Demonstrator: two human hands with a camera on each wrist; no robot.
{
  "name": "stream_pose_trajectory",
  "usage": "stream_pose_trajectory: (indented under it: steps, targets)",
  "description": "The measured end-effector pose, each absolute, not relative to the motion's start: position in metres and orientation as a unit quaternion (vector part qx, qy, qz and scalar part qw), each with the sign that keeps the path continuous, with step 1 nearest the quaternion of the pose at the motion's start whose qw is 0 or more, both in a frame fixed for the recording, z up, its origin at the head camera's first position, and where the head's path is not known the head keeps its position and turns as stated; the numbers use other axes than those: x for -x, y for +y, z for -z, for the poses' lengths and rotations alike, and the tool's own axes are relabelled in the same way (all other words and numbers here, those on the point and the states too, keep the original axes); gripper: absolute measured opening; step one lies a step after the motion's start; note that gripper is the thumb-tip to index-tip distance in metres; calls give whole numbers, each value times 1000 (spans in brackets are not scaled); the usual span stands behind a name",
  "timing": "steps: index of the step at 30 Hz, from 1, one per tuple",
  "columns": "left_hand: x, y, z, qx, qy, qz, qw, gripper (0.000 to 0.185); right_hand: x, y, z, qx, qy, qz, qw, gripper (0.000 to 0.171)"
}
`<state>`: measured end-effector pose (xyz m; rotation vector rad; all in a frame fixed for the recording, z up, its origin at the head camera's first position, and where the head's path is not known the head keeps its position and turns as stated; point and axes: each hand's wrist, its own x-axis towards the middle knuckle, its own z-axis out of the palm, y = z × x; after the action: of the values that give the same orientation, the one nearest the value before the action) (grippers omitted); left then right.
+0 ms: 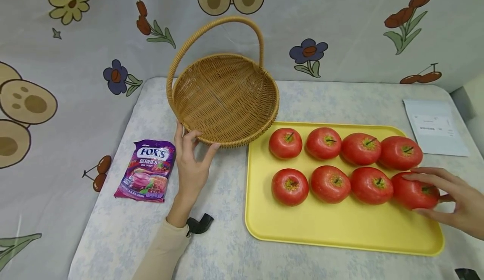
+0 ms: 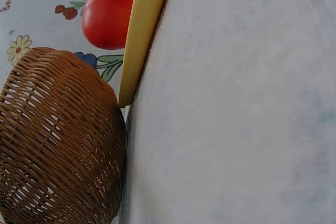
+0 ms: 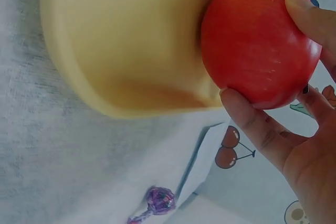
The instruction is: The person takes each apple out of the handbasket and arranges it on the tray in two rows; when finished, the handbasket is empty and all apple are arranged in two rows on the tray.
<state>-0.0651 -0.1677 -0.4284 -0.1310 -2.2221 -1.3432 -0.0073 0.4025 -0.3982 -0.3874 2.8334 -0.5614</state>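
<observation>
My left hand (image 1: 192, 164) holds the near left rim of a wicker basket (image 1: 227, 99), its fingertips at the rim and thumb just under it. The basket has a tall arched handle, and its bowl faces the head camera. In the left wrist view its woven side (image 2: 58, 140) shows, but the hand does not. My right hand (image 1: 459, 200) grips a red apple (image 1: 410, 192) at the right end of the near row on a yellow tray (image 1: 325, 229). The right wrist view has thumb and fingers around this apple (image 3: 257, 45). Several more red apples (image 1: 290, 187) lie in two rows.
A purple candy bag (image 1: 147, 171) lies left of my left hand. Behind the tray's right end is a flat pale packet (image 1: 435, 126). A wrapped lollipop (image 3: 160, 200) shows in the right wrist view. Patterned cloth (image 1: 340, 32) hangs behind the table.
</observation>
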Motion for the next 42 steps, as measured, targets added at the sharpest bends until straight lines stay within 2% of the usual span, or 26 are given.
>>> stream_pose_trajectory:
  steps: [9, 16, 26, 31, 35, 42]
  targets:
    - [67, -166, 427, 54, -821, 500, 270, 45, 4, 399, 400, 154, 967, 184, 80, 88]
    - [70, -166, 427, 52, -822, 498, 270, 45, 2, 392, 399, 113, 966, 203, 118, 89]
    - [61, -157, 396, 35, -818, 517, 250, 41, -4, 393, 401, 106, 974, 175, 96, 98]
    - [61, -159, 396, 31, -822, 516, 240, 41, -11, 393, 400, 80, 976, 186, 85, 95]
    - [65, -167, 411, 24, -831, 504, 235, 43, -17, 389, 395, 66, 978, 189, 60, 91]
    - [65, -176, 423, 26, -840, 490, 232, 45, -26, 361, 376, 103, 980, 170, -30, 75]
